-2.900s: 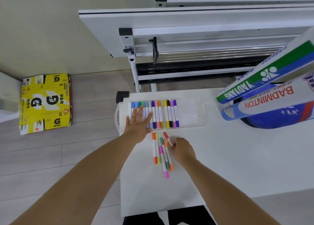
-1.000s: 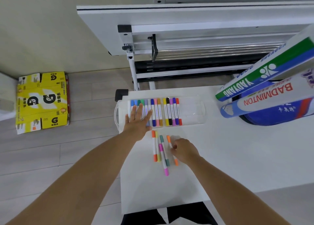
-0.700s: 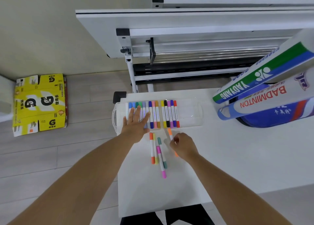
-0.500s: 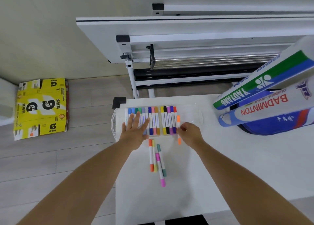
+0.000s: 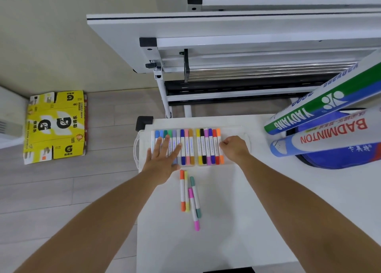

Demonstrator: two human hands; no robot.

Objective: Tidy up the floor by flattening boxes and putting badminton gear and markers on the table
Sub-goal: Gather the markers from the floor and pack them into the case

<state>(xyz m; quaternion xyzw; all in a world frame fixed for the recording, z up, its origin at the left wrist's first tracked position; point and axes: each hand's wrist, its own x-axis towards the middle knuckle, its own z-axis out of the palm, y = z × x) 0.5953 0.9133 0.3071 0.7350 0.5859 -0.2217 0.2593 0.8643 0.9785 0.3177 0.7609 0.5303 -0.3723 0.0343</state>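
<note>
A person is leaning over a white table [image 5: 257,210], both bare arms reaching forward. The left hand [image 5: 162,159] is lying flat with its fingers spread, pressing down on the left group of markers inside a clear marker case [image 5: 235,131] that is sitting near the table's far left corner. The right hand [image 5: 234,149] is curled, its fingertips pinched at the orange marker [image 5: 219,146], which is lying at the right end of the right group in the case, just beside a red one. Whether the fingers are actually gripping that marker or only touching it cannot be told.

From the case, at about 6 o'clock, four loose markers [image 5: 190,196] are lying on the tabletop side by side and touching: orange, yellow, teal and pink, the pink one reaching nearest the person.

At 3 o'clock from the case, two shuttlecock tubes are resting tilted on a blue bag [image 5: 340,159]: a green-and-blue tube [image 5: 321,105] above, and a white tube [image 5: 334,136] printed BADMINTON below it, the two touching.

At 9 o'clock, well apart from the table, a flattened yellow box [image 5: 55,126] is lying on the pale wooden floor [image 5: 61,190] close to the wall. At 12 o'clock, beyond the table, a white metal-framed desk [image 5: 226,27] is standing.
</note>
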